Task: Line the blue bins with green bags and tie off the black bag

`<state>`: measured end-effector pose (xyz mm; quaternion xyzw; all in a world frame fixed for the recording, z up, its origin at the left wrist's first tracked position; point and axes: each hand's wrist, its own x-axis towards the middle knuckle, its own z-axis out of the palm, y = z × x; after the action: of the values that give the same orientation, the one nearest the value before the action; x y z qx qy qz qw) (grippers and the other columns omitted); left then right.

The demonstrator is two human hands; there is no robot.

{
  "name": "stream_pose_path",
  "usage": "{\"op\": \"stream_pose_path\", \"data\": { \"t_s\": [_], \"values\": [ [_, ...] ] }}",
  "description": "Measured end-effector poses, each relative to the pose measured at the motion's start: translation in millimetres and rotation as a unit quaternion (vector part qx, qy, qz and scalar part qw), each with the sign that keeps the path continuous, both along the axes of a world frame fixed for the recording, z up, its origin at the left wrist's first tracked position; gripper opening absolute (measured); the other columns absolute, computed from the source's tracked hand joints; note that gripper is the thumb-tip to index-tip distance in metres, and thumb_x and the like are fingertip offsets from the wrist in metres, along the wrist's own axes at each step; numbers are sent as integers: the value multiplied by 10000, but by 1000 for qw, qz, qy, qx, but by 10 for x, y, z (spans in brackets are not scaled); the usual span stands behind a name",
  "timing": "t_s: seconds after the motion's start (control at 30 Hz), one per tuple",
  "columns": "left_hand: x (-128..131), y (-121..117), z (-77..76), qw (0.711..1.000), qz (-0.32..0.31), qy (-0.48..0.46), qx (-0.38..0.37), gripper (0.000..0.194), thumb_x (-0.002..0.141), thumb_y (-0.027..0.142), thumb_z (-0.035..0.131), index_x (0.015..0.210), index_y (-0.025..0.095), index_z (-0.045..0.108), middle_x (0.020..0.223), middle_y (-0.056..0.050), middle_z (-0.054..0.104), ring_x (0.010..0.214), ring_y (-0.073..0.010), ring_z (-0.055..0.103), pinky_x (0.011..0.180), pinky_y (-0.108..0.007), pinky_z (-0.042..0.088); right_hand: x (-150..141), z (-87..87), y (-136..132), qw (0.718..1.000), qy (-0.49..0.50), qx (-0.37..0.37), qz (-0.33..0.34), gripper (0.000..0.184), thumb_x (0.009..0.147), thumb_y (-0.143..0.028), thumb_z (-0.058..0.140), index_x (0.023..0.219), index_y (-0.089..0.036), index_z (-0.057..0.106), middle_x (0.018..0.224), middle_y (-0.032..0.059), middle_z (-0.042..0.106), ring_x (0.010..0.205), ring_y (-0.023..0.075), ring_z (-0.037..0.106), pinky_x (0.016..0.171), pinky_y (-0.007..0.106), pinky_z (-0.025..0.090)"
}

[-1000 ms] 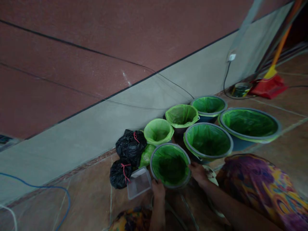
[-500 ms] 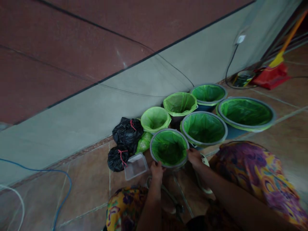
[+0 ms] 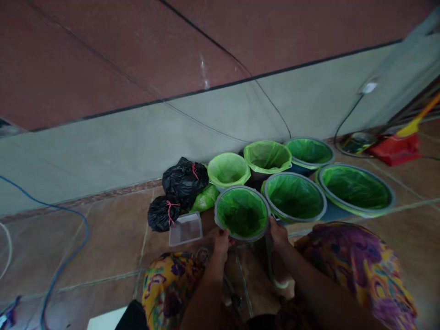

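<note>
Closest to me stands a bin (image 3: pixel 223 195) with a grey rim and a green bag lining its inside. My left hand (image 3: pixel 222 242) grips its rim at the near left, thumb uppermost. My right hand (image 3: pixel 277 233) has hold of the rim on the right side; some of its fingers are hidden behind the bin. Touching or nearly touching on the right is a second grey-rimmed lined bin (image 3: pixel 294 196). Just behind sits a smaller bucket (image 3: pixel 228 169) with a pale green bag folded over its edge.
Two tied black bags (image 3: pixel 184 182), a green bag (image 3: pixel 205 198) and a clear plastic tub (image 3: pixel 185 228) lie to the left. More lined bins (image 3: pixel 355 189) stand right. A red dustpan (image 3: pixel 395 149) is farther right. A blue hose (image 3: pixel 84 233) crosses the floor.
My view has turned and tilted, so the bins and wall sit differently in the picture. Both hands keep their hold on the nearest bin's rim.
</note>
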<state>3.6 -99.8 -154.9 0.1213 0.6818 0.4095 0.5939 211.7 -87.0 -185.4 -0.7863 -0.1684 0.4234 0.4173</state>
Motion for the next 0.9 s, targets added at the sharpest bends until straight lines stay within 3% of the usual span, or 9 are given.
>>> {"op": "stream_pose_path", "data": {
  "t_s": [0.13, 0.23, 0.4, 0.63, 0.9],
  "values": [
    [2, -9, -46, 1000, -4, 5, -10, 235, 801, 305, 671, 960, 175, 556, 705, 20, 587, 520, -80, 549, 605, -289, 553, 115, 31, 106, 984, 107, -3, -141, 328, 814, -509, 534, 779, -183, 536, 614, -3, 601, 546, 136, 590, 445, 226, 452],
    [0, 1, -91, 1000, -8, 5, 1, 265, 783, 304, 684, 986, 187, 561, 748, 12, 602, 530, -82, 555, 596, -286, 544, 223, 49, 212, 973, 130, 11, -191, 239, 823, -434, 537, 804, -197, 508, 686, 3, 622, 620, 136, 623, 509, 233, 504],
    [-11, 40, -163, 1000, -6, 6, -3, 289, 756, 320, 700, 967, 200, 543, 700, 35, 573, 482, -79, 526, 542, -268, 516, 302, 42, 301, 969, 131, 30, -205, 188, 839, -365, 521, 782, -186, 512, 754, 22, 633, 643, 129, 623, 551, 236, 513],
    [-41, 30, -165, 1000, -6, -21, 1, 311, 748, 281, 700, 989, 219, 513, 724, 26, 568, 498, -84, 540, 574, -274, 543, 267, -13, 305, 965, 141, 41, -219, 257, 862, -424, 494, 799, -177, 524, 740, 8, 602, 555, 103, 556, 467, 207, 432],
    [9, -15, -175, 1000, -14, -20, 1, 261, 759, 261, 676, 962, 225, 515, 734, 9, 602, 515, -95, 573, 569, -256, 545, 212, -37, 211, 978, 130, 58, -154, 301, 857, -481, 468, 817, -188, 523, 667, 15, 596, 574, 149, 598, 500, 253, 498]
  ]
}}
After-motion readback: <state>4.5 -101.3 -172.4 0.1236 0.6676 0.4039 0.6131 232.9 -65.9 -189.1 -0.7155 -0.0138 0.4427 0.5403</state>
